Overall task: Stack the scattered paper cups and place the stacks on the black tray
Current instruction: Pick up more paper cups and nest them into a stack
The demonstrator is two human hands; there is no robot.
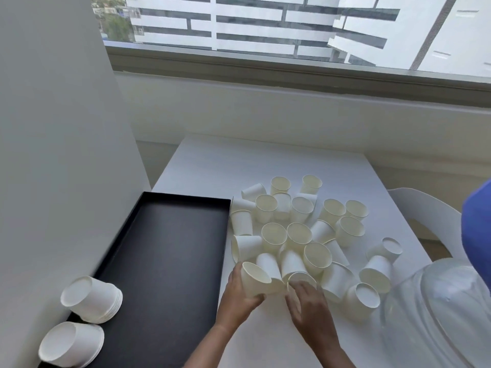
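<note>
The left hand (235, 290) has its grip clamped round a tilted cup (256, 278) and the right hand (309, 304) curls its grip on a second cup (301, 278), probably to nest them, while two stacks (91, 298) lie on the black tray (159, 248) beside loose cups (273, 233) on the surface (239, 168).

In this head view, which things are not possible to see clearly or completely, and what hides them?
Head view only:
- Number of cups in the far stack and near stack on the black tray: rims packed too close, blurred.
- Whether the right hand grips the cup under it: the hand's back hides the fingertips.
- Glass bowl: cut off by the bottom and right edges.
- Blue object: cut off by the right edge.
</note>
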